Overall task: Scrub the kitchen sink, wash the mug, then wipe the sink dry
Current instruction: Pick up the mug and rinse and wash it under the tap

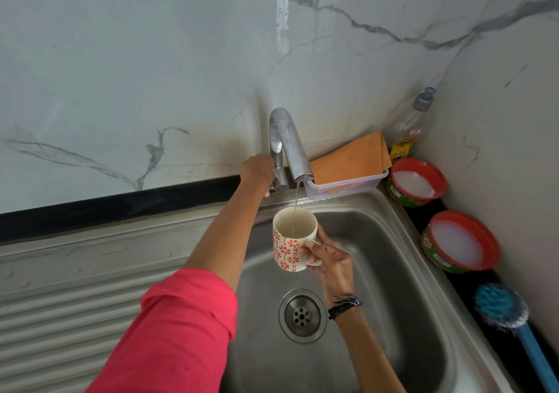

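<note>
Here the right hand is gripping the mug by its handle over the sink — under a thin stream — while the left hand is curling round the tap lever.

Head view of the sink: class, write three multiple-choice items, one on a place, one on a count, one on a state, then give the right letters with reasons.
1. Where is the orange cloth?
A. in the clear tray behind the sink
B. over the drain
C. in the mug

2. How many red-rimmed tubs stand along the right-hand wall?
A. one
B. two
C. four

3. What is the tap doing?
A. shut off
B. gushing over the drainboard
C. running a thin stream into the mug

Answers:
1 A, the cloth lies across the clear tray.
2 B, one tub sits behind the other.
3 C, the stream drops into the mug, which the right hand holds while the left hand is at the tap lever.
</note>
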The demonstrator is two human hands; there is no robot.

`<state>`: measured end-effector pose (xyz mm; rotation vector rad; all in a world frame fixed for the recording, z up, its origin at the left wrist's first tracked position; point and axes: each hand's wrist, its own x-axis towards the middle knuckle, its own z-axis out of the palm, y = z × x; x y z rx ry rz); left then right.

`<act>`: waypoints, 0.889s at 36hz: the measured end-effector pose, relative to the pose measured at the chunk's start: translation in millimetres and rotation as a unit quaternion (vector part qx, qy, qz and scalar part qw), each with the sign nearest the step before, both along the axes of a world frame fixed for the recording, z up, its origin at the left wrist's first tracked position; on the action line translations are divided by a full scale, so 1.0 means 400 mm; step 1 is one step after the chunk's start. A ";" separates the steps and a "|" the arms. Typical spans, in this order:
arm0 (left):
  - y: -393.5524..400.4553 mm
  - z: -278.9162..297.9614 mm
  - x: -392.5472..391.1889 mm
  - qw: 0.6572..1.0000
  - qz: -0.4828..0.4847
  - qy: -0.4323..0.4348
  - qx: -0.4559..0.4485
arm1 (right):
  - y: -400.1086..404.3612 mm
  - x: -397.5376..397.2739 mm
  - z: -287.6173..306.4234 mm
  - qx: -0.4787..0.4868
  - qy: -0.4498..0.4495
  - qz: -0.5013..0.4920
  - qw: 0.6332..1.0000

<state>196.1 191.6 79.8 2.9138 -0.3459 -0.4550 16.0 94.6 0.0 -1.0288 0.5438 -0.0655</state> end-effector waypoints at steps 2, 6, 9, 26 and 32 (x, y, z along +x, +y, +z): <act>0.000 0.000 0.000 1.000 0.001 -0.003 -0.002 | 0.001 0.001 0.002 0.002 0.003 0.000 1.000; -0.001 0.000 0.002 1.000 0.000 -0.004 0.000 | 0.002 0.002 0.003 0.002 -0.003 -0.003 1.000; -0.001 0.001 0.002 1.000 -0.004 -0.005 0.004 | 0.001 0.002 0.007 0.004 -0.006 -0.002 1.000; 0.001 -0.002 0.004 1.000 -0.007 -0.008 0.001 | 0.008 -0.001 0.070 0.071 0.015 -0.018 0.997; 0.000 -0.003 0.004 1.000 -0.007 -0.002 0.006 | 0.003 0.009 0.007 0.060 0.001 -0.005 0.998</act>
